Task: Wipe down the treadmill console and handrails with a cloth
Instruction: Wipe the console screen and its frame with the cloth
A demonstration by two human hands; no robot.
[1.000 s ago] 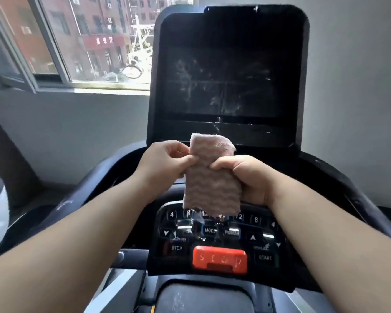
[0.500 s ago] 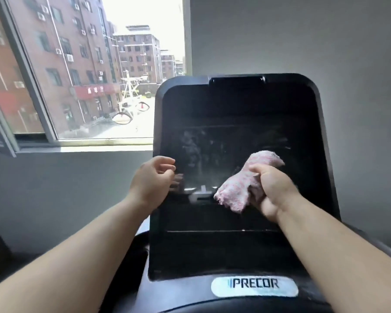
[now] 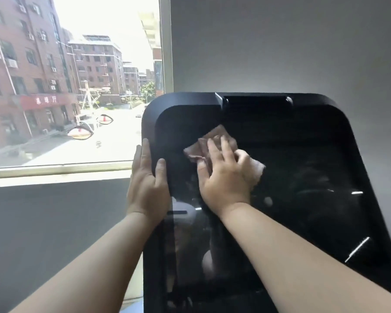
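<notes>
A person's two bare arms reach up to a black treadmill console (image 3: 303, 154), seen from a head camera.

The right grip (image 3: 224, 179) lies flat with its fingers spread, pressing a pink cloth (image 3: 212, 137) against the dark screen. It is not clenched round the cloth. The cloth sticks out above the fingertips and to the right of the knuckles. The left grip (image 3: 148, 184), just left of the right one, is also unclenched. Its straight fingers lie along the console's left edge and its thumb rests on the front face, apparently bracing the panel.

The step in hand looks like wiping the screen, near its upper left corner. The glass to the right of and below the cloth shows pale smears and reflections. The next move probably calls for firm, flat sweeps to the right and downward while the left grip steadies the frame. The handrails are out of view and likely remain to be done.

No brand or label can be read on the console. Through the window (image 3: 77, 143) left of the grips, a red sign (image 3: 46, 100) on a brick building carries three white Chinese characters, too blurred to read with certainty.
</notes>
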